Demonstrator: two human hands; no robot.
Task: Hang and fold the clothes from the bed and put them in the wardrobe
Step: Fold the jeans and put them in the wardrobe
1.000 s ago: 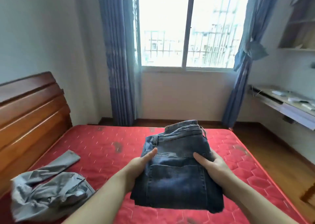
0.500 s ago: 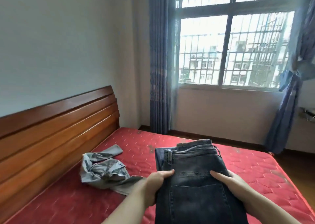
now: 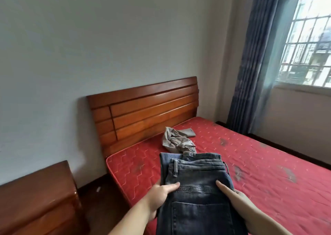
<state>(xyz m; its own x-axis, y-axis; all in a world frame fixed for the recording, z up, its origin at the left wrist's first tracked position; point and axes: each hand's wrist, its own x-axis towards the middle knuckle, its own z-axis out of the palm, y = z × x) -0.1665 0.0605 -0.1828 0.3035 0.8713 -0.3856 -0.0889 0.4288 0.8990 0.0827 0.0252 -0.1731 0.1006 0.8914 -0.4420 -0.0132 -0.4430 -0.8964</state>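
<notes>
Folded jeans (image 3: 195, 184) held between left hand (image 3: 161, 193) and right hand (image 3: 238, 200).

Jeans (image 3: 197, 190): faded dark blue denim. Mattress (image 3: 259, 163): red, quilted zigzag stitching, dark blotches. Crumpled garment (image 3: 176, 140): grey. Headboard (image 3: 143, 109): reddish-brown wood. Curtain (image 3: 254, 55): blue.

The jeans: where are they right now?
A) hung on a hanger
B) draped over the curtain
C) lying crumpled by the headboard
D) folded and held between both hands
D: the jeans are folded into a flat stack, with the left hand gripping one side and the right hand the other; the crumpled thing near the headboard is a grey garment.
</notes>
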